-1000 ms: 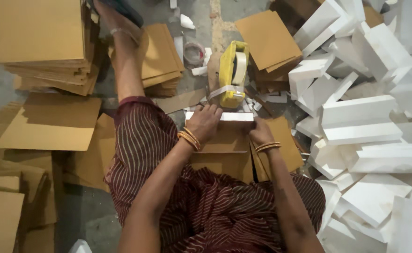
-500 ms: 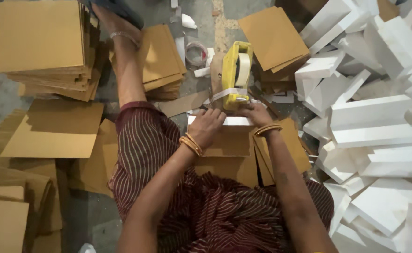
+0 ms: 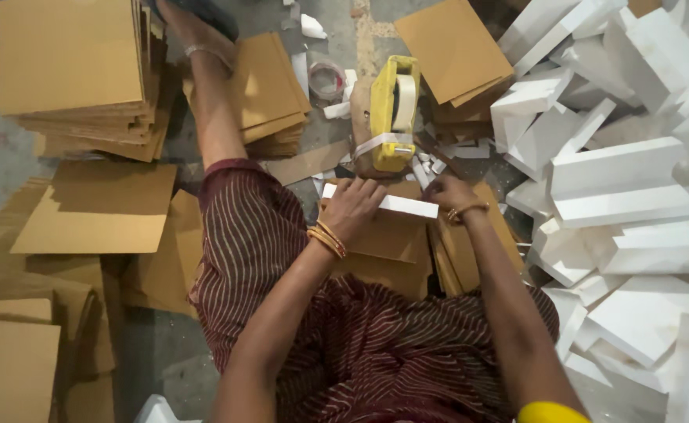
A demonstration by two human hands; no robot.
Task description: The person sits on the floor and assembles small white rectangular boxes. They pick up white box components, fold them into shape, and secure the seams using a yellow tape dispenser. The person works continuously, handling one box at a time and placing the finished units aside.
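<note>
I sit on the floor and look down at a long white box [image 3: 398, 205] lying across brown cardboard sheets [image 3: 384, 243] in my lap. My left hand [image 3: 352, 205] presses on the box's left part with fingers bent over it. My right hand [image 3: 448, 192] grips the box's right end. Just beyond the box stands a yellow tape dispenser [image 3: 392, 113] with a roll of pale tape, and a strip of tape runs around its lower part. Bangles circle both my wrists.
A heap of white boxes [image 3: 626, 164] fills the right side. Stacks of brown cardboard sheets [image 3: 70, 70] stand at the upper left, with more [image 3: 270, 94] beside my outstretched leg [image 3: 211, 102] and loose sheets [image 3: 102, 207] at the left. A tape roll [image 3: 327, 78] lies on the grey floor.
My view has shifted slightly. Both hands have stayed on the white box and moved a little along it, with the right hand now at its right end.
</note>
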